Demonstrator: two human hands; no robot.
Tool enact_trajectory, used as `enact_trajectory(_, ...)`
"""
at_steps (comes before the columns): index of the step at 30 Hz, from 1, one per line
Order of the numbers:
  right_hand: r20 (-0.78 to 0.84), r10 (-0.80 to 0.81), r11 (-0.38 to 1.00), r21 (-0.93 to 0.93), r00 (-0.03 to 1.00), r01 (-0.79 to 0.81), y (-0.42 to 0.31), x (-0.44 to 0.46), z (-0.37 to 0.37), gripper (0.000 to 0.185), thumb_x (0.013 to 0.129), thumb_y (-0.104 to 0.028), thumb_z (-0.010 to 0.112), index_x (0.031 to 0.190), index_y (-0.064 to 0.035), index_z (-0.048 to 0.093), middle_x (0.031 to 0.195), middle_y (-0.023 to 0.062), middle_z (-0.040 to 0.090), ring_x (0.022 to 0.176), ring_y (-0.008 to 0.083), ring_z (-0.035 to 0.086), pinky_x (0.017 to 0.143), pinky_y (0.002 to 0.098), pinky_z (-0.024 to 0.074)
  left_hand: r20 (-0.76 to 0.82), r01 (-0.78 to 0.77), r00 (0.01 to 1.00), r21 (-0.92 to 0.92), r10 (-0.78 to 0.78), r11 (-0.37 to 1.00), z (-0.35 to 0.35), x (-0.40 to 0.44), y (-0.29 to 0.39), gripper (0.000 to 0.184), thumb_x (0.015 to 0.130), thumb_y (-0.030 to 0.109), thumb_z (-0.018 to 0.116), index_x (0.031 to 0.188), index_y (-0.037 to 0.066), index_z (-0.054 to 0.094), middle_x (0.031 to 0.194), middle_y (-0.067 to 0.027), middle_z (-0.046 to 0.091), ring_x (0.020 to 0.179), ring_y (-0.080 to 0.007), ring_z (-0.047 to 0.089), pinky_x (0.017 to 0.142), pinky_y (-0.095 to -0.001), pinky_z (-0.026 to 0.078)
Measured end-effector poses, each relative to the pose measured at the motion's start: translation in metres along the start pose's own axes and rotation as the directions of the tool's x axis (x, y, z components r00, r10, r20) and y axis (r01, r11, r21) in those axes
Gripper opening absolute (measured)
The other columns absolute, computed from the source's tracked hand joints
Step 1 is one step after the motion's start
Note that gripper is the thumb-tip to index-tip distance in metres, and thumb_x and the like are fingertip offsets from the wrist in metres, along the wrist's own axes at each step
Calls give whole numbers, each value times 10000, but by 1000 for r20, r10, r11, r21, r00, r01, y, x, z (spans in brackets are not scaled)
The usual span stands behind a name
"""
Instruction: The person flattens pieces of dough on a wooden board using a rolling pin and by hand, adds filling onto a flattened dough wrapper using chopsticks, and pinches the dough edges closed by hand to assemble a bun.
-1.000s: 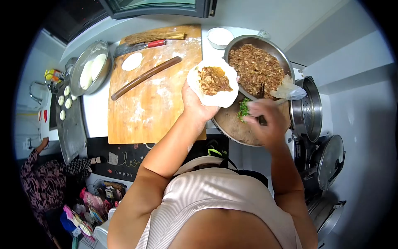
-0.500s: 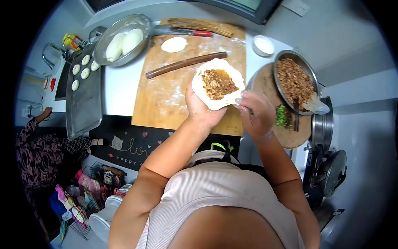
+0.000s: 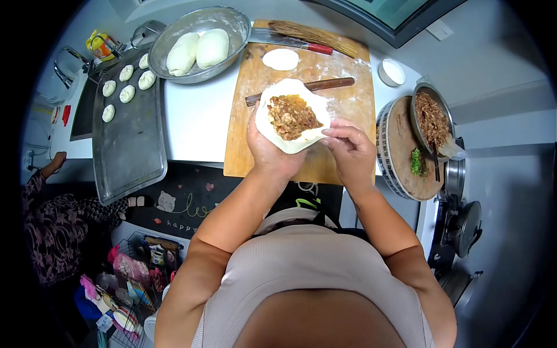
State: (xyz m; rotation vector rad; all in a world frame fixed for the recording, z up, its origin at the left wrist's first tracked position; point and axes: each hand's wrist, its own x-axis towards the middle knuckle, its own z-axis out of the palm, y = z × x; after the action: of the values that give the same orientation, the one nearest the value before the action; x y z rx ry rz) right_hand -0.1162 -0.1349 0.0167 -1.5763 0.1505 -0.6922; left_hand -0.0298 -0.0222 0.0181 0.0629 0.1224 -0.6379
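A round dough wrapper point(image 3: 267, 124) with brown meat filling point(image 3: 293, 116) heaped on it rests in my left hand point(image 3: 270, 153), which cups it from below. My right hand point(image 3: 351, 151) pinches the wrapper's right edge between thumb and fingers. Beneath and behind the wrapper lies a wooden cutting board point(image 3: 243, 156). On the board are a brown rolling pin point(image 3: 333, 83), a flat dough round point(image 3: 281, 59), a cleaver with a red handle point(image 3: 319, 49) and a straw brush point(image 3: 310, 35).
Left stand a bowl point(image 3: 241, 29) with large dough pieces and a tray point(image 3: 130, 162) with several small buns. Right are a bowl of filling point(image 3: 430, 116), a round board point(image 3: 403, 156) with chopped greens point(image 3: 416, 162), and a white bowl point(image 3: 393, 72). A person point(image 3: 64, 232) is at far left.
My right hand has come from the round board to the wrapper and pinched its edge. The camera view has turned to the left, so the counter items appear shifted right.
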Motion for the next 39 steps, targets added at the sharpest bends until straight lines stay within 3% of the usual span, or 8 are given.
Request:
enact_trajectory(3, 212, -200, 909, -325, 957, 262, -2, 5, -6, 153, 767, 95, 681, 889, 7, 652, 1078, 117, 599, 957, 157, 591, 812, 265, 495, -68, 24, 997, 16, -23, 1000, -1, 0, 5, 501, 947, 437, 306, 1230, 93, 535, 1178, -96, 596, 1088, -287, 579, 942, -473, 457)
enact_trajectory(6, 288, -330, 754, -493, 899, 435, -16, 15, -2, 152, 730, 66, 708, 851, -11, 657, 938, 110, 625, 831, 172, 647, 732, 267, 523, -128, 57, 990, 7, -56, 998, -1, -2, 5, 490, 945, 429, 321, 1230, 93, 535, 1170, -92, 601, 1079, -283, 584, 935, -464, 463)
enact_trajectory(9, 91, -55, 973, -218, 994, 74, -19, 15, 8, 139, 722, 55, 714, 828, -12, 655, 930, 113, 625, 819, 201, 648, 725, 280, 521, -102, 72, 992, -5, -72, 997, 1, -6, 6, 475, 945, 416, 334, 1226, 93, 539, 1162, -91, 606, 1072, -277, 590, 926, -455, 471)
enact_trajectory(12, 213, -201, 874, -402, 956, 273, -16, 21, 1, 166, 712, 49, 722, 849, -11, 651, 930, 114, 627, 803, 199, 646, 722, 279, 520, -84, 73, 994, -2, -73, 997, 2, -5, 6, 473, 942, 416, 340, 1224, 96, 543, 1162, -88, 609, 1074, -275, 591, 924, -455, 472)
enact_trajectory(21, 283, -281, 877, -313, 917, 365, -9, 37, -19, 184, 781, 84, 675, 932, 6, 606, 1051, 112, 573, 930, 166, 600, 830, 262, 493, -120, 94, 989, 41, -89, 995, 9, 5, -5, 482, 946, 448, 346, 1214, 102, 550, 1152, -79, 616, 1049, -268, 604, 893, -442, 490)
enact_trajectory(24, 181, 60, 996, -82, 982, -46, -21, 43, -16, 215, 786, 87, 667, 978, 9, 609, 1049, 112, 583, 936, 161, 600, 842, 271, 495, -134, 113, 986, 64, -103, 992, 14, 6, -7, 472, 945, 452, 361, 1207, 110, 554, 1149, -70, 618, 1039, -257, 608, 878, -437, 496)
enact_trajectory(36, 176, -184, 893, -380, 967, 240, -14, 64, -43, 255, 764, 35, 705, 1011, -13, 661, 933, 73, 659, 842, 112, 636, 745, 233, 533, -156, 195, 973, 188, -167, 963, 17, 18, -22, 488, 956, 435, 355, 1307, 120, 481, 1286, -116, 534, 1194, -316, 513, 994, -529, 421)
enact_trajectory(39, 139, 51, 973, -231, 989, -18, -19, 73, -50, 234, 769, 38, 700, 992, -16, 653, 916, 76, 662, 818, 105, 644, 733, 226, 529, -131, 221, 971, 165, -201, 961, 18, 21, -26, 498, 947, 408, 366, 1326, 96, 451, 1325, -149, 499, 1227, -340, 483, 1044, -560, 379)
